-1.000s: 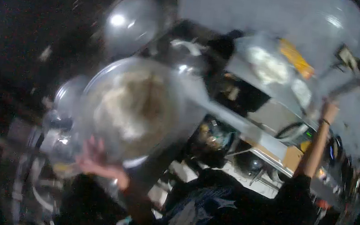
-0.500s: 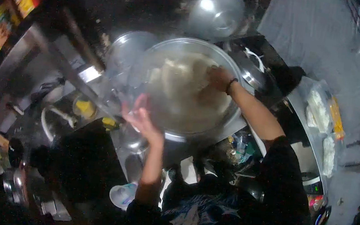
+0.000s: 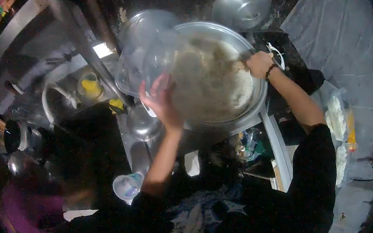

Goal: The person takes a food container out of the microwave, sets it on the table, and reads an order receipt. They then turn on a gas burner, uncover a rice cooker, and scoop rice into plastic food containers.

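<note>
A large metal pot [image 3: 258,95] holds cloudy, pale, steaming contents, its interior blurred. My left hand [image 3: 165,100] grips a clear plastic container [image 3: 140,59], tilted against the pot's left side. The container's outline is partly smeared by steam and motion. Over the pot's right rim, my right hand [image 3: 260,64], with a dark beaded bracelet on its wrist, is closed in a fist. Whatever it may hold is hidden by the fingers and the steam.
A round metal lid [image 3: 242,4] lies behind the pot. Below my left forearm are a metal strainer [image 3: 144,123] and a white plastic cup [image 3: 126,187]. Bagged white food [image 3: 337,117] sits at right. A person's purple clothing [image 3: 28,206] shows at lower left.
My right hand has risen from inside the pot to its right rim and closed. The plastic container stays in my left hand. Purple clothing has appeared at lower left; the view has shifted slightly.
</note>
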`<state>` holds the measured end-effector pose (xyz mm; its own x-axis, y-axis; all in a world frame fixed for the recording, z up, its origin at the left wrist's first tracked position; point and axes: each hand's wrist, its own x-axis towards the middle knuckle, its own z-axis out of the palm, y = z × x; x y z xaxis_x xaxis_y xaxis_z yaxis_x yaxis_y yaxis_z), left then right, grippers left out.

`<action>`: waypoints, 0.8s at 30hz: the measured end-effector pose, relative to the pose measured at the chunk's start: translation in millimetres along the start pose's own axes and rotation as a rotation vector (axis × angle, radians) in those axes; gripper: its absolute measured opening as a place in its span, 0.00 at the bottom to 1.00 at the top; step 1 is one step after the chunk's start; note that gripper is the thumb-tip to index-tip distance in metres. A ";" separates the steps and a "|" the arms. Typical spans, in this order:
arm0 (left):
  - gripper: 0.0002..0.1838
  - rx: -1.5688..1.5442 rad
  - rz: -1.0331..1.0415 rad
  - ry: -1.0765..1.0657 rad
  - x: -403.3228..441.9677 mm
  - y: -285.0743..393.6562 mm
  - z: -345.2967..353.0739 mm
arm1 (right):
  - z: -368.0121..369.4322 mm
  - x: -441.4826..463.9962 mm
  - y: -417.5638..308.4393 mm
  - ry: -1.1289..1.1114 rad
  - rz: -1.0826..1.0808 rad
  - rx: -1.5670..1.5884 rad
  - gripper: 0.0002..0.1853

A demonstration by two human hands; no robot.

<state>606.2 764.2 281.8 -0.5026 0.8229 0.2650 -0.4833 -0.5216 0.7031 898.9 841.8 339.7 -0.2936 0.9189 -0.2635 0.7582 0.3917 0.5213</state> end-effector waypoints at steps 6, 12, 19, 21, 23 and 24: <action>0.36 0.000 0.118 -0.029 -1.8 -2.6 -2.7 | 13.3 -13.3 0.3 -0.013 0.024 0.196 0.10; 0.33 0.085 0.140 -0.053 -3.6 -1.0 -1.3 | 6.3 -31.1 -11.8 -0.006 0.003 0.205 0.11; 0.29 0.000 0.069 -0.088 -5.8 2.1 -5.2 | -13.5 -57.5 -45.9 -0.173 -0.052 0.216 0.17; 0.29 0.045 0.048 -0.076 -6.1 3.9 -4.8 | -5.9 -58.9 -47.2 -0.158 -0.063 0.224 0.16; 0.29 0.105 0.029 -0.072 -5.7 4.9 -8.1 | -3.5 -66.0 -53.6 -0.077 -0.107 0.306 0.12; 0.30 0.048 0.039 -0.084 -3.7 3.8 -7.0 | -4.3 -67.8 -54.3 -0.073 -0.111 0.308 0.12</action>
<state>601.2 757.5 278.8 -0.4574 0.8194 0.3454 -0.4285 -0.5435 0.7218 875.2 758.4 332.8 -0.3506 0.8611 -0.3683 0.8673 0.4469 0.2194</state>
